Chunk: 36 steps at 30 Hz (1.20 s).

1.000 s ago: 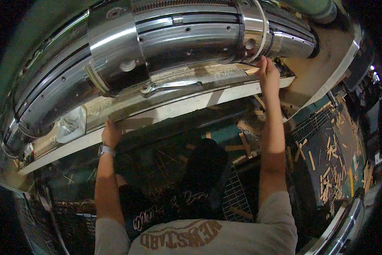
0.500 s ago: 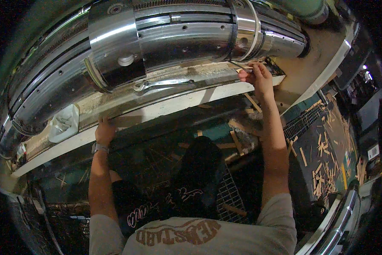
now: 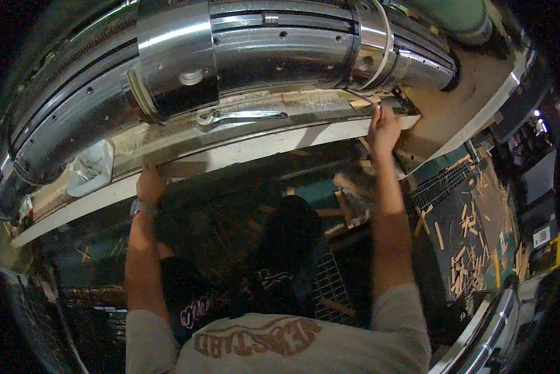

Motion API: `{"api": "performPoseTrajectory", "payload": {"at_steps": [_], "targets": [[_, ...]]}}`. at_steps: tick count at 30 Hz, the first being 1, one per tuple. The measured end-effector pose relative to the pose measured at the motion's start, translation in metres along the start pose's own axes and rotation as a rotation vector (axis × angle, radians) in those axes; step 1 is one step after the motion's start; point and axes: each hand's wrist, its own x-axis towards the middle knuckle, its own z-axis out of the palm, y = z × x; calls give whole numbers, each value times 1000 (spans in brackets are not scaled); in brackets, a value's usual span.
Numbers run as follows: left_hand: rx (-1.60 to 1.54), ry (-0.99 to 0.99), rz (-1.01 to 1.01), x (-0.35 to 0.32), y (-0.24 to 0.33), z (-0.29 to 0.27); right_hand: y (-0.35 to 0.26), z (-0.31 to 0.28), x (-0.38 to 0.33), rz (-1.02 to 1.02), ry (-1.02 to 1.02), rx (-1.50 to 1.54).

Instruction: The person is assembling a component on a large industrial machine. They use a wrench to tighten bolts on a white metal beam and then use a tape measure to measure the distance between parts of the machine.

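Note:
My right hand [image 3: 384, 129] is at the right end of a white-fronted beam [image 3: 242, 156], its fingers closed on the near end of a thin dark rod [image 3: 358, 96]. The rod's far end reaches under a large shiny metal roller [image 3: 273, 56]. Just beside it, a small tan strip [image 3: 362, 103] lies on the beam's top. My left hand [image 3: 150, 184] is closed over the beam's front edge, near a white plastic tub [image 3: 91, 169] with small things in it. Between my hands, an adjustable wrench [image 3: 242, 116] lies on the dusty top.
The roller spans the far side, with collars and a pale band [image 3: 386, 47]. Down on the right, many cardboard scraps [image 3: 467, 249] litter the dark floor beside a metal grating [image 3: 445, 184]. Another shiny cylinder [image 3: 495, 330] stands at lower right.
My right hand has turned and lowered slightly, its fingers closing together at the rod's near end. My left hand stays on the beam edge. The whole view has shifted a little.

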Motion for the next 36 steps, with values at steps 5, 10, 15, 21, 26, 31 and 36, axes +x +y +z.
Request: {"api": "performPoseTrajectory", "payload": {"at_steps": [5,10,15,21,26,31,36], "targets": [[75,132,185,14,-70,41,-58,31,-20,302,247,90],[64,19,58,11,-26,33,-12,-3,-16,256,-152,408],[124,-71,41,9,-42,22,-19,-32,-3,94,-416,487],[64,93,192,15,-51,57,7,-4,-16,410,-432,1325],[78,16,122,17,-25,43,5,40,-16,290,-218,1163],[137,43,114,-4,-17,-4,-18,32,10,102,130,910],[34,-63,-67,3,11,-3,16,41,-30,213,-332,855]]}}
